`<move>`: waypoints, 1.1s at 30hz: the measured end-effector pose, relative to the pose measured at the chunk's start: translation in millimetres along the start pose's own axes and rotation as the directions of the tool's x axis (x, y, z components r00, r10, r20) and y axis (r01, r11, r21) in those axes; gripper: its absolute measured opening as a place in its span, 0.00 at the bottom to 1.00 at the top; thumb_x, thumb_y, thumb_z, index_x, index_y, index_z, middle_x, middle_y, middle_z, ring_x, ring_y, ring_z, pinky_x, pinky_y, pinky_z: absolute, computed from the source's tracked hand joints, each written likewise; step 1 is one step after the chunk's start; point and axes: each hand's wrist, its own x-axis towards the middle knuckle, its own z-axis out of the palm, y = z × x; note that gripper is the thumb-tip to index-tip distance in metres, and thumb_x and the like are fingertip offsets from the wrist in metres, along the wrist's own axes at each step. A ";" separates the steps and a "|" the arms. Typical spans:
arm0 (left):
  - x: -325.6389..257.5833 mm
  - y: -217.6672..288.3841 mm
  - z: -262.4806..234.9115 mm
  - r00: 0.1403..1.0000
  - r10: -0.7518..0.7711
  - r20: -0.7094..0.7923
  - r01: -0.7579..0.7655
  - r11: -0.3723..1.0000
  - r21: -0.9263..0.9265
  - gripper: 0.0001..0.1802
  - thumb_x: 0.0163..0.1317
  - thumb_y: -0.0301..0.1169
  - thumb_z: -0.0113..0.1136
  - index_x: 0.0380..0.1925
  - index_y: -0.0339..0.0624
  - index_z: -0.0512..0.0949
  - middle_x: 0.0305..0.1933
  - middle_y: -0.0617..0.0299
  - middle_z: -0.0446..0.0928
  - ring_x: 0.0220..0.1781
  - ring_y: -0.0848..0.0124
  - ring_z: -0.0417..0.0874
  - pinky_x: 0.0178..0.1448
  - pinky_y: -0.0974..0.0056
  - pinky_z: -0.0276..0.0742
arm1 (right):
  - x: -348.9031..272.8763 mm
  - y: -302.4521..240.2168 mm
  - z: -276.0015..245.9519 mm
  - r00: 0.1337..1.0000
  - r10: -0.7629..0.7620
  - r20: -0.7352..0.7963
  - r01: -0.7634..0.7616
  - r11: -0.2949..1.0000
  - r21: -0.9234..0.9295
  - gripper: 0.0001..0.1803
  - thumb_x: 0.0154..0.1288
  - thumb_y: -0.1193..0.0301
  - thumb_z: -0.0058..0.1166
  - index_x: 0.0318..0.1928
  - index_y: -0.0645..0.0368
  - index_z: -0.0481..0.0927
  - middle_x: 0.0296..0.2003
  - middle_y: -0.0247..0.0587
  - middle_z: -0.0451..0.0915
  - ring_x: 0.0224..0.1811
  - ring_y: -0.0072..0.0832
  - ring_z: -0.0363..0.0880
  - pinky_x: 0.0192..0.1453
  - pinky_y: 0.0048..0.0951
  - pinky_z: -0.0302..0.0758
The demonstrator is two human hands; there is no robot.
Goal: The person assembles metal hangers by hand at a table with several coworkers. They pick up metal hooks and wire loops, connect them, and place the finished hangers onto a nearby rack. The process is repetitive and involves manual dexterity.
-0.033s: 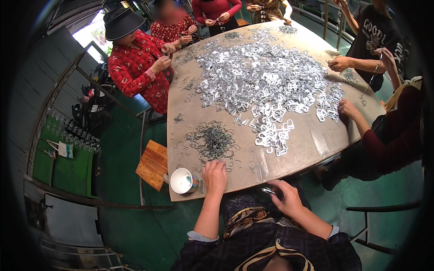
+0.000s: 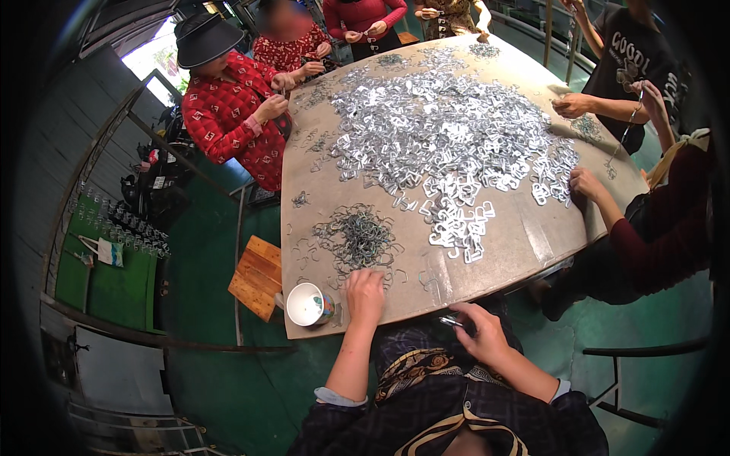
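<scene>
My left hand (image 2: pixel 365 298) rests at the near edge of a heap of bent wire pieces (image 2: pixel 357 237), dark and greenish. Its fingers are drawn together and point down at the table; whatever is under the fingertips is hidden. In my right hand (image 2: pixel 485 336), held just off the table's front edge, is a shiny metal tool (image 2: pixel 450 321), perhaps pliers, mostly covered by the fingers. A few loose wire pieces (image 2: pixel 428 281) lie to the right of my left hand. Farther off spreads a large pile of flat silvery metal hooks (image 2: pixel 449 137).
A white-rimmed cup (image 2: pixel 306 304) stands at the near left corner of the brown-covered table (image 2: pixel 502 258). Beside that corner is a wooden stool (image 2: pixel 257 277). Several people work around the table; one person's hand (image 2: pixel 585 182) rests at the right edge. Metal rails (image 2: pixel 646 349) stand at right.
My left hand has shifted slightly to the right along the edge of the wire heap. My right hand and its tool have stayed in place.
</scene>
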 end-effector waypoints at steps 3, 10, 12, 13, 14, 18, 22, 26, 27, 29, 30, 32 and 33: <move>7.0 0.2 21.9 0.980 0.198 0.019 -0.196 0.978 -0.076 0.08 0.51 0.23 0.61 0.33 0.40 0.83 0.38 0.59 0.80 0.43 0.60 0.79 0.47 0.58 0.76 | 0.4 -2.5 1.1 1.000 -0.016 0.005 0.016 1.000 0.005 0.26 0.51 0.84 0.60 0.53 0.56 0.77 0.38 0.46 0.80 0.37 0.37 0.83 0.41 0.33 0.80; 22.4 23.9 33.4 0.922 0.278 0.270 -0.335 0.922 0.194 0.04 0.49 0.25 0.57 0.25 0.39 0.79 0.31 0.57 0.78 0.38 0.58 0.80 0.41 0.60 0.80 | -0.5 -2.8 3.6 0.999 -0.028 -0.016 0.027 1.000 -0.010 0.26 0.51 0.83 0.61 0.53 0.57 0.77 0.36 0.44 0.80 0.35 0.35 0.82 0.41 0.31 0.79; 26.9 24.8 34.6 0.921 0.281 0.269 -0.347 0.907 0.239 0.04 0.48 0.25 0.57 0.24 0.38 0.79 0.30 0.56 0.78 0.36 0.58 0.80 0.39 0.60 0.80 | -0.7 -2.3 5.8 0.999 -0.041 -0.034 0.040 0.999 -0.010 0.25 0.50 0.84 0.62 0.52 0.58 0.78 0.34 0.42 0.80 0.33 0.30 0.81 0.39 0.28 0.78; 27.7 23.4 38.0 0.929 0.267 0.256 -0.328 0.915 0.234 0.04 0.49 0.25 0.57 0.24 0.38 0.79 0.30 0.56 0.78 0.36 0.58 0.81 0.39 0.60 0.80 | 0.1 -4.5 6.8 0.999 -0.025 -0.024 0.025 1.000 0.002 0.25 0.51 0.84 0.61 0.52 0.58 0.78 0.34 0.43 0.80 0.34 0.32 0.82 0.39 0.29 0.78; 29.3 23.6 38.7 0.934 0.262 0.243 -0.316 0.923 0.219 0.04 0.49 0.25 0.57 0.25 0.38 0.80 0.30 0.56 0.78 0.36 0.58 0.81 0.39 0.60 0.80 | -1.2 -6.1 4.9 1.000 -0.002 -0.021 0.002 1.000 0.008 0.24 0.51 0.83 0.61 0.52 0.58 0.78 0.34 0.44 0.80 0.34 0.34 0.82 0.40 0.30 0.79; 30.2 22.6 25.9 0.983 0.045 0.176 -0.033 0.997 -0.070 0.04 0.51 0.24 0.57 0.27 0.36 0.80 0.31 0.54 0.82 0.35 0.60 0.84 0.39 0.60 0.81 | -1.3 -2.2 8.9 0.999 -0.012 -0.049 0.013 1.000 0.014 0.25 0.51 0.84 0.62 0.52 0.59 0.78 0.32 0.42 0.80 0.32 0.30 0.81 0.37 0.28 0.77; 8.3 38.9 4.8 0.952 -0.129 0.277 0.255 0.837 -0.484 0.06 0.54 0.25 0.64 0.31 0.34 0.81 0.28 0.59 0.82 0.27 0.72 0.82 0.34 0.67 0.78 | -5.6 0.2 8.2 0.999 0.026 -0.030 -0.026 1.000 0.016 0.25 0.50 0.84 0.62 0.52 0.60 0.77 0.30 0.40 0.80 0.31 0.27 0.80 0.37 0.27 0.76; -3.4 56.1 -20.2 0.880 -0.136 0.455 0.439 0.599 -0.670 0.08 0.56 0.27 0.69 0.31 0.34 0.81 0.26 0.69 0.79 0.27 0.85 0.74 0.32 0.75 0.72 | -4.8 -2.6 8.3 0.998 0.057 -0.024 -0.056 0.998 0.036 0.24 0.50 0.84 0.62 0.51 0.60 0.78 0.33 0.44 0.80 0.33 0.33 0.83 0.39 0.31 0.78; -6.2 59.0 -23.7 0.871 -0.123 0.477 0.455 0.570 -0.684 0.07 0.56 0.27 0.68 0.31 0.34 0.81 0.26 0.70 0.79 0.27 0.85 0.74 0.32 0.76 0.72 | -5.3 -1.7 9.3 0.998 0.057 -0.024 -0.056 0.998 0.040 0.24 0.50 0.84 0.62 0.51 0.60 0.78 0.33 0.44 0.80 0.33 0.33 0.83 0.39 0.31 0.78; -10.5 63.3 -28.9 0.853 -0.088 0.515 0.483 0.511 -0.711 0.07 0.57 0.26 0.68 0.30 0.34 0.80 0.26 0.71 0.78 0.27 0.86 0.72 0.32 0.77 0.70 | -3.4 -1.3 10.4 0.999 0.040 -0.032 -0.038 0.998 0.043 0.24 0.50 0.84 0.62 0.51 0.60 0.78 0.33 0.44 0.80 0.33 0.33 0.83 0.39 0.31 0.78; -10.8 65.7 -32.2 0.839 -0.071 0.539 0.504 0.473 -0.722 0.07 0.56 0.26 0.68 0.30 0.35 0.80 0.26 0.71 0.77 0.27 0.85 0.72 0.32 0.76 0.69 | -1.5 -1.5 10.9 0.999 0.022 -0.041 -0.020 0.999 0.042 0.24 0.50 0.84 0.62 0.51 0.60 0.78 0.33 0.44 0.80 0.33 0.33 0.83 0.39 0.30 0.78; -13.3 67.7 -32.2 0.871 -0.007 0.490 0.423 0.517 -0.744 0.07 0.57 0.27 0.68 0.30 0.35 0.80 0.24 0.73 0.76 0.25 0.87 0.70 0.30 0.75 0.69 | 0.6 -1.7 11.1 0.999 -0.003 -0.051 0.004 0.999 0.032 0.25 0.50 0.84 0.62 0.51 0.60 0.77 0.32 0.43 0.80 0.33 0.31 0.82 0.39 0.29 0.78; -15.4 68.4 -31.9 0.884 0.024 0.467 0.383 0.535 -0.753 0.08 0.57 0.28 0.68 0.30 0.35 0.80 0.23 0.73 0.75 0.24 0.87 0.69 0.30 0.75 0.68 | 0.8 -1.6 11.0 0.999 -0.009 -0.051 0.010 1.000 0.023 0.25 0.49 0.84 0.63 0.51 0.60 0.77 0.31 0.41 0.80 0.32 0.29 0.81 0.39 0.28 0.77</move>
